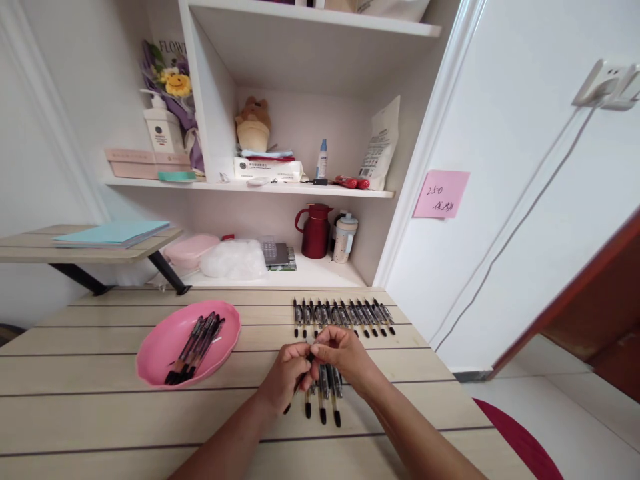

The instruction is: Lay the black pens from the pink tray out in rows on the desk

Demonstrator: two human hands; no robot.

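My left hand (pixel 291 371) is closed around a pen (pixel 287 408), whose black end pokes out below the fingers. At the pen's upper end, my right hand (pixel 344 355) is closed in a pinch, with a small pale bit showing between the fingertips. Under and between my hands lie several pens (pixel 323 415) with black ends, partly covered by my fingers. Farther back on the table is a row of pens (pixel 345 315), set side by side. To the left, a pink bowl (pixel 227 320) with a scalloped rim holds a bundle of black pens (pixel 197 347).
The slatted wooden table (pixel 100 420) meets a white shelf unit (pixel 300 188). A small raised stand (pixel 20 248) carries blue-covered papers (pixel 113 232) at left. A red jug (pixel 315 230) and a cream tumbler (pixel 345 238) stand behind. A cable (pixel 520 183) runs down the right wall.
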